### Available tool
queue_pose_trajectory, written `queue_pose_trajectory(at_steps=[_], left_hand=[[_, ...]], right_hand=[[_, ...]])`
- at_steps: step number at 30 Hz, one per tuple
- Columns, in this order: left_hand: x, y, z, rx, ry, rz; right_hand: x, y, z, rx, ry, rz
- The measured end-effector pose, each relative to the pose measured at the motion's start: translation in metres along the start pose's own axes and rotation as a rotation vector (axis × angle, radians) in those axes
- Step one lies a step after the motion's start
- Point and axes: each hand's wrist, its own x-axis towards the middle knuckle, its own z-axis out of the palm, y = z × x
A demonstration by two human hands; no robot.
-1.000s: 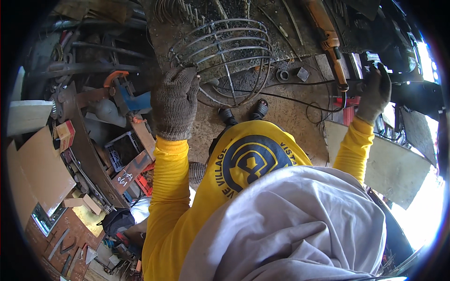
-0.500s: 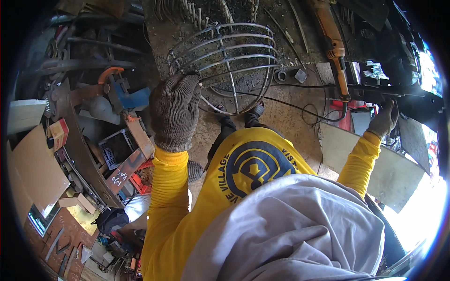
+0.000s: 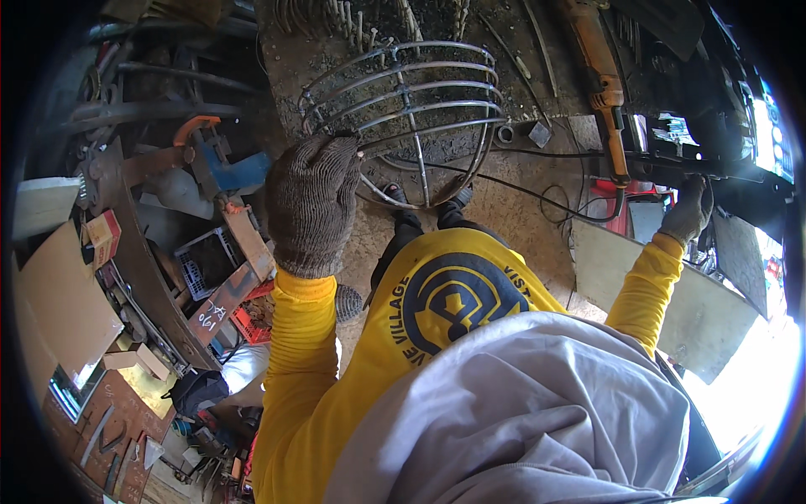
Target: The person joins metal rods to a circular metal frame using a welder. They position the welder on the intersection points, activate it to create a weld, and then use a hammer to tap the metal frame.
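Flat brown cardboard sheet (image 3: 67, 294) far left on my feed, small red-and-tan carton (image 3: 103, 234) by its upper edge, white plastic lattice crate (image 3: 192, 277) I see farther right, red plastic crate (image 3: 251, 327) near it.

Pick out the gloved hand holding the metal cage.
The left hand: it is closed on the left side of the metal cage. The right hand is off to the right, apart from it.
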Motion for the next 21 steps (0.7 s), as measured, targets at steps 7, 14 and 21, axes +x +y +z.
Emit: queue_pose_trajectory(at_steps=[7, 14, 21], left_hand=[[-0.001, 0.0, -0.001, 0.048, -0.02, 0.008], [-0.001, 0.002, -0.001, 0.076, -0.051, -0.018], [-0.002, 0.0, 0.001, 0.038, -0.02, -0.001]], right_hand=[[-0.008, -0.007, 0.002, -0.045, 0.017, 0.056], [-0.012, 0.001, 0.0, -0.051, 0.008, 0.042], [-0.02, 0.005, 0.003, -0.087, -0.027, 0.032]])
